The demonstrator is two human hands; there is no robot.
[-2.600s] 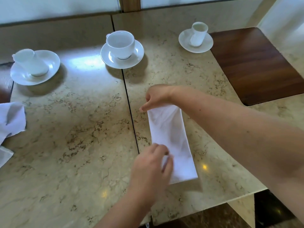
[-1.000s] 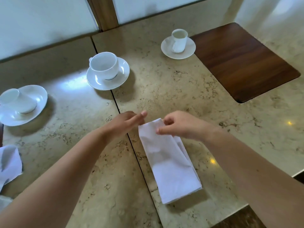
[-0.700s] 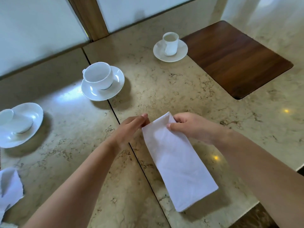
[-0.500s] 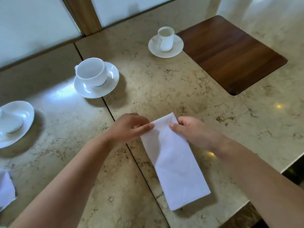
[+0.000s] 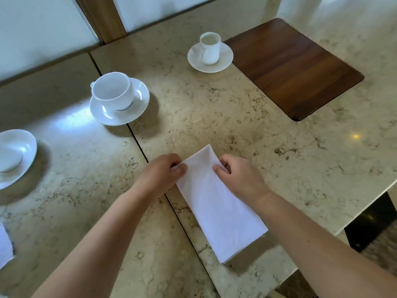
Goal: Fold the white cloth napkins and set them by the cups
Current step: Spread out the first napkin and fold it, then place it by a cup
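Note:
A white napkin, folded into a long narrow strip, lies on the marble table near the front edge. My left hand pinches its far left edge. My right hand pinches its far right edge. A wide white cup on a saucer stands to the far left of the napkin. A small white cup on a saucer stands farther back. A third cup on a saucer is cut off at the left edge.
A dark wooden inlay sits in the table at the back right. Part of another white napkin shows at the lower left edge. A seam runs across the marble table. The table's edge drops off at the lower right.
Both hands have closed onto the napkin's far end, thumbs on top. One second ago the right hand was laying the fold down; the strip now lies flat.

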